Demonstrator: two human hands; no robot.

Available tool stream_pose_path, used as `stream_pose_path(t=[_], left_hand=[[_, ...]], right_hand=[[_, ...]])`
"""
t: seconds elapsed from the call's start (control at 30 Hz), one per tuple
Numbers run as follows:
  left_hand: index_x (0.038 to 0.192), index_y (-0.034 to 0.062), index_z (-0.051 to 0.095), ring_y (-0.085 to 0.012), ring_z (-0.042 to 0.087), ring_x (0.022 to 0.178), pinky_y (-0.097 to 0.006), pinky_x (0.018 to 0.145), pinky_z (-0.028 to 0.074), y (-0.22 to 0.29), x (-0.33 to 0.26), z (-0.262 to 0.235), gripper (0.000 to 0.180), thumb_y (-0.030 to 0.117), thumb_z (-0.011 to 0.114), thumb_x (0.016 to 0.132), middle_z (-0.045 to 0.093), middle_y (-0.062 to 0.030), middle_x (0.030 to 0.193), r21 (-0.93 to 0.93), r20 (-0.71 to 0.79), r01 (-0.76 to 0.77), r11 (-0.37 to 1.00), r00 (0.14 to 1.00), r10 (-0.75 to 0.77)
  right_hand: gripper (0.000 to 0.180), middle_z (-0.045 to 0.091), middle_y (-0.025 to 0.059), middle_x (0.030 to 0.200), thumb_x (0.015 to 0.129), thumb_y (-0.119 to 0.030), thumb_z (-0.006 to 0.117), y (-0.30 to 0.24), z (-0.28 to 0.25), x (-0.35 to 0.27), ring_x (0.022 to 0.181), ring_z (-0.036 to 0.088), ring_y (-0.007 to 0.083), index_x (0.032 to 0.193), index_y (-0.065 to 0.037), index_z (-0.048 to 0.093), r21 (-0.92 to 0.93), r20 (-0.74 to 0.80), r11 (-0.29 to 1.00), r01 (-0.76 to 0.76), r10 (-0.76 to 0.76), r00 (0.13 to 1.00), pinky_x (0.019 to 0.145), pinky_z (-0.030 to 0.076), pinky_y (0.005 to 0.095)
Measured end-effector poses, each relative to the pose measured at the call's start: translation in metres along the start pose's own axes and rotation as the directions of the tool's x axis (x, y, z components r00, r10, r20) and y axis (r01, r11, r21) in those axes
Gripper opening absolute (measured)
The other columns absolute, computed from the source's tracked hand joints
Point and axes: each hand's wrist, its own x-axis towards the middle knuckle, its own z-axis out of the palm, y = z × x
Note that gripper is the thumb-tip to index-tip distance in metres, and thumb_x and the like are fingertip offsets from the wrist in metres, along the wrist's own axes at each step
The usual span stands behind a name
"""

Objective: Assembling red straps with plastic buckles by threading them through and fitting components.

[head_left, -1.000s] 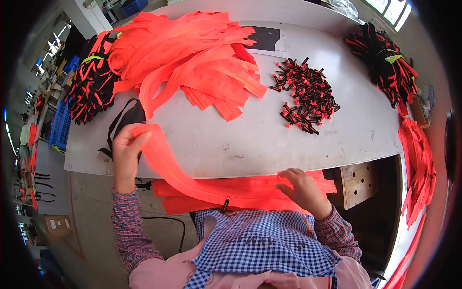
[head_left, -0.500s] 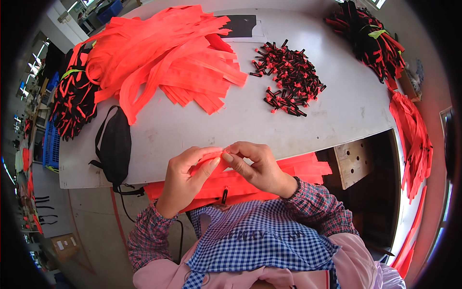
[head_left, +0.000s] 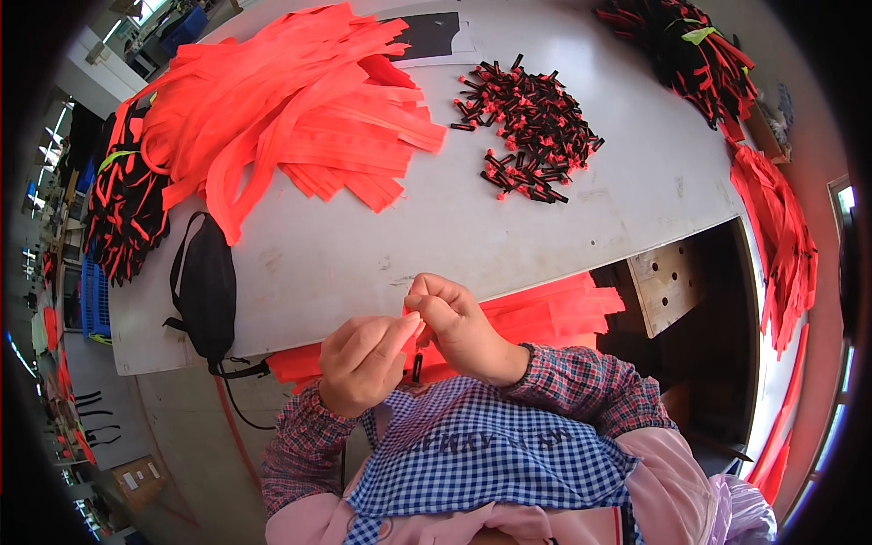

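Drawn in from the table's left side a second earlier, the left hand (head_left: 363,365) now meets the right hand (head_left: 465,332) before a blue gingham apron (head_left: 509,445), the fingertips of both pinched on a coral-red zipper strip (head_left: 423,342), mostly hidden between them. More strips (head_left: 556,313) lie across the lap beneath the edge of a pale table (head_left: 509,241), where a heap of coral strips (head_left: 300,100) sits left of piled black-and-red zipper pulls (head_left: 536,127).
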Motion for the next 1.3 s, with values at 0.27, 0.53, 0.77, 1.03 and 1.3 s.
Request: stream_pose_path(t=[0.27, 0.53, 0.77, 1.03, 1.3], left_hand=[[0.109, 0.0006, 0.07, -0.0244, 0.068, 0.085, -0.033, 0.073, 0.056, -0.009, 0.009, -0.001, 0.023, -0.005, 0.068, 0.087, 0.068, -0.0122, 0.098, -0.132, 0.1, 0.407, 0.904, 0.913, -0.396], [0.113, -0.0019, 0.067, -0.0196, 0.064, 0.091, -0.031, 0.082, 0.052, -0.008, 0.014, -0.017, 0.021, -0.002, 0.065, 0.092, 0.065, -0.0102, 0.102, -0.143, 0.112, 0.558, 0.818, 0.83, -0.546], [0.109, -0.0026, 0.068, -0.0169, 0.063, 0.09, -0.029, 0.081, 0.05, 0.001, 0.024, -0.015, 0.017, 0.0, 0.066, 0.093, 0.065, -0.0089, 0.099, -0.113, 0.143, 0.578, 0.808, 0.814, -0.562], [0.108, -0.0018, 0.069, -0.0222, 0.067, 0.085, -0.032, 0.075, 0.055, 0.008, 0.033, -0.004, 0.019, -0.004, 0.066, 0.09, 0.067, -0.0123, 0.098, -0.149, 0.201, 0.474, 0.868, 0.874, -0.443], [0.108, -0.0012, 0.07, -0.0223, 0.069, 0.086, -0.032, 0.074, 0.056, 0.015, 0.033, -0.004, 0.018, -0.003, 0.067, 0.09, 0.068, -0.0119, 0.098, -0.227, 0.174, 0.458, 0.859, 0.887, -0.427]], right_hand=[[0.021, 0.066, 0.005, 0.088, 0.099, -0.022, 0.065, -0.037, -0.088, 0.042, 0.073, 0.064, 0.0131, 0.103, -0.001, 0.066, -0.855, -0.011, 0.498, 0.147, -0.3, 0.954, 0.063, 0.054, 0.0297], [0.015, 0.062, 0.0121, 0.098, 0.091, -0.016, 0.067, -0.065, -0.193, 0.09, 0.098, 0.059, 0.0334, 0.102, -0.006, 0.068, -0.946, 0.218, -0.32, 0.04, -0.541, 0.813, 0.085, 0.05, 0.0444], [0.014, 0.067, 0.0057, 0.101, 0.094, -0.018, 0.07, -0.09, -0.129, 0.063, 0.096, 0.063, 0.0208, 0.097, -0.004, 0.069, -0.943, 0.157, 0.129, 0.307, -0.641, 0.752, 0.087, 0.05, 0.0357], [0.025, 0.069, 0.0075, 0.093, 0.107, -0.025, 0.052, -0.079, -0.059, 0.001, 0.082, 0.067, 0.0141, 0.111, -0.002, 0.062, -0.127, 0.104, 0.978, 0.167, -0.154, 0.983, 0.075, 0.054, 0.027], [0.029, 0.071, 0.0076, 0.1, 0.108, -0.032, 0.05, -0.052, -0.027, -0.008, 0.087, 0.069, 0.0155, 0.11, -0.005, 0.062, 0.041, 0.139, 0.998, 0.038, -0.044, 0.989, 0.074, 0.055, 0.0295]])
